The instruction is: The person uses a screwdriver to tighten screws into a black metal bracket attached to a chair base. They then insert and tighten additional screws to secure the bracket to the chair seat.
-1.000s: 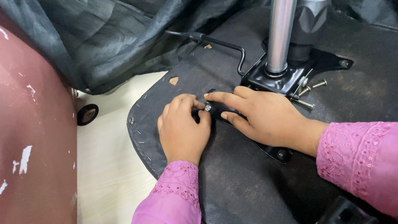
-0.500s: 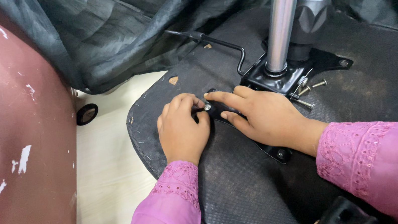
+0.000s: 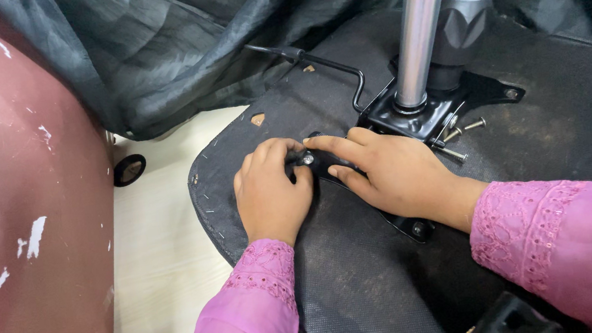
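Note:
An upturned black chair seat (image 3: 371,285) lies before me, its black metal base plate (image 3: 422,117) carrying a shiny gas cylinder (image 3: 419,31). My left hand (image 3: 269,192) rests on the seat with fingers curled around a small silver bolt (image 3: 307,159) at the plate's near arm. My right hand (image 3: 390,170) lies flat over that arm, its forefinger touching the bolt. Both wrists wear pink sleeves.
Loose screws (image 3: 461,131) lie beside the plate. A black knob (image 3: 465,14) and a bent lever (image 3: 329,64) stand by the cylinder. Dark cloth (image 3: 168,46) is heaped behind. A worn maroon surface (image 3: 17,223) fills the left, with a black ring (image 3: 129,169) on the pale floor.

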